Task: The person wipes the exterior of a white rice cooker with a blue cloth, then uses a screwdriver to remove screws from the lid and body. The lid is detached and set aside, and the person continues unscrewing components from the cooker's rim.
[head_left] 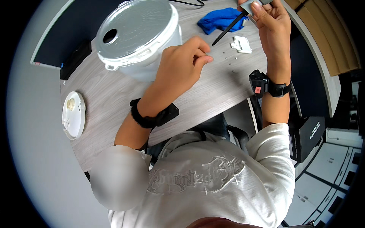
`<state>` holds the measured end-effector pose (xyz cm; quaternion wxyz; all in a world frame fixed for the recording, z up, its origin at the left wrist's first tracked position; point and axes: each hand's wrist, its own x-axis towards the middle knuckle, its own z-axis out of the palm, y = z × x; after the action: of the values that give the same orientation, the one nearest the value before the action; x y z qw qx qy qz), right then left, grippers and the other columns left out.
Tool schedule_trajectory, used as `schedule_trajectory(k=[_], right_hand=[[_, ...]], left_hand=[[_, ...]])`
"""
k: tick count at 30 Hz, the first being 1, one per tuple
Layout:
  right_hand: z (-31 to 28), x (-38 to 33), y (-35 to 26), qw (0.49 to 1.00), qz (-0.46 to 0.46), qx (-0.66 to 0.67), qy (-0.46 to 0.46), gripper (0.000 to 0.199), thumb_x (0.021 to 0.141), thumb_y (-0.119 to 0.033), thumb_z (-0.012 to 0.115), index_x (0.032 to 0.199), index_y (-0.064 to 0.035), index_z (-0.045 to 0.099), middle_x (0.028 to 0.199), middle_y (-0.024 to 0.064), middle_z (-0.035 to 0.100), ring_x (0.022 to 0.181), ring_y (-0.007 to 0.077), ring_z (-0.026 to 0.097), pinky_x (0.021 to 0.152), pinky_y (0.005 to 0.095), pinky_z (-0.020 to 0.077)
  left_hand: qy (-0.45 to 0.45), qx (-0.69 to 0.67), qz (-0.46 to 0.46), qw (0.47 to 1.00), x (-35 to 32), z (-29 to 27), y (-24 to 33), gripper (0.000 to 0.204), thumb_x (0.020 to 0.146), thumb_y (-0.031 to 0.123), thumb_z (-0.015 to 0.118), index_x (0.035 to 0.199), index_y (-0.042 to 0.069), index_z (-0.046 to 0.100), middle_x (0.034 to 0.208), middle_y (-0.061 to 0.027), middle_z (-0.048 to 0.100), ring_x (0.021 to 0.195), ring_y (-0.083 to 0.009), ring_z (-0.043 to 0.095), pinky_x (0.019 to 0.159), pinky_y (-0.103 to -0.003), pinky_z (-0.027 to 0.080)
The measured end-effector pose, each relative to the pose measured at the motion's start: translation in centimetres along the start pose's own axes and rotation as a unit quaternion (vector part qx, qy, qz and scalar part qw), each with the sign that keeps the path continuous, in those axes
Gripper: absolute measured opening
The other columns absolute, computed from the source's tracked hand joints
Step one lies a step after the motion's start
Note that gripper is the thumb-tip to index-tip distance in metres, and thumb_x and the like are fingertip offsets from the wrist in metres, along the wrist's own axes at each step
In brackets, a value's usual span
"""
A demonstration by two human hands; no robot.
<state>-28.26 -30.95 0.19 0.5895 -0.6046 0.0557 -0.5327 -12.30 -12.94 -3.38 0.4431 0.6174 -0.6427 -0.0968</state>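
Note:
My right hand [274, 28] is closed around the grey handle of a screwdriver at the top right; its long black shaft [230, 29] slants down to the left. The tip hangs in the air, a short way right of my left hand [182, 62]. Thumb and forefinger of that left hand are pinched together, and whatever lies between them is too small to name. Below the shaft, several tiny screws [235, 58] are scattered on the table beside a small white plastic part [242, 45]. A crumpled blue cloth [216, 19] lies behind the shaft.
A large white bucket [146, 66] with a grey lid, pierced by a round hole, stands behind my left hand. Toward the table's left edge sits a round white plastic cover [78, 117]. Dark partitions border the table [190, 108]. Brown cardboard [329, 36] stands at the right.

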Motion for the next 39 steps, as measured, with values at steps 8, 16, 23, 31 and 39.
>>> schedule_trajectory(k=[8, 16, 23, 31, 39], right_hand=[[-5.9, -3.8, 2.0, 0.993, 0.077, -0.041, 0.079, 0.041, 0.086, 0.007, 0.070, 0.123, -0.0024, 0.056, 0.099, 0.0016, 0.067, 0.087, 0.0091, 0.064, 0.078, 0.0242, 0.0527], [-7.8, -5.2, 2.6, 0.988, 0.117, -0.036, 0.093, 0.042, 0.087, 0.007, 0.069, 0.124, -0.0034, 0.054, 0.101, 0.0023, 0.068, 0.087, 0.0094, 0.065, 0.077, 0.0235, 0.0529], [-8.2, -5.6, 3.2, 0.989, 0.119, -0.015, 0.090, 0.040, 0.087, 0.008, 0.068, 0.123, -0.0027, 0.055, 0.102, 0.0030, 0.069, 0.088, 0.0090, 0.066, 0.077, 0.0232, 0.0530], [-8.0, -5.7, 3.2, 0.989, 0.121, -0.018, 0.086, 0.039, 0.087, 0.008, 0.068, 0.123, -0.0023, 0.056, 0.100, 0.0024, 0.070, 0.087, 0.0087, 0.066, 0.077, 0.0231, 0.0530], [-6.2, -4.2, 2.2, 0.994, 0.082, -0.026, 0.069, 0.039, 0.086, 0.007, 0.070, 0.122, -0.0008, 0.056, 0.100, 0.0038, 0.070, 0.087, 0.0101, 0.066, 0.077, 0.0252, 0.0545]], left_hand=[[-0.219, -0.004, -0.054, 0.974, 2.1, 8.2, -1.7, 0.012, 0.082, 0.009, 0.079, 0.085, -0.001, 0.071, 0.077, -0.0137, 0.073, 0.067, -0.0207, 0.070, 0.064, -0.030, 0.054], [-0.297, 0.055, -0.040, 0.953, 1.8, 13.8, -2.6, 0.011, 0.079, 0.014, 0.080, 0.081, 0.006, 0.073, 0.077, -0.0103, 0.072, 0.071, -0.0277, 0.069, 0.066, -0.038, 0.053], [-0.268, 0.070, -0.025, 0.960, 1.5, 14.8, -3.0, 0.012, 0.079, 0.021, 0.080, 0.081, 0.010, 0.076, 0.081, -0.0056, 0.070, 0.070, -0.0267, 0.067, 0.064, -0.038, 0.051], [-0.258, 0.045, -0.053, 0.964, 1.2, 14.7, -3.1, 0.013, 0.078, 0.020, 0.081, 0.086, 0.010, 0.077, 0.083, -0.0078, 0.070, 0.069, -0.0264, 0.066, 0.065, -0.037, 0.051], [-0.270, 0.010, -0.018, 0.963, -0.2, 9.2, -3.0, 0.041, 0.078, 0.016, 0.081, 0.117, 0.010, 0.070, 0.090, -0.0083, 0.069, 0.068, -0.0252, 0.063, 0.067, -0.036, 0.050]])
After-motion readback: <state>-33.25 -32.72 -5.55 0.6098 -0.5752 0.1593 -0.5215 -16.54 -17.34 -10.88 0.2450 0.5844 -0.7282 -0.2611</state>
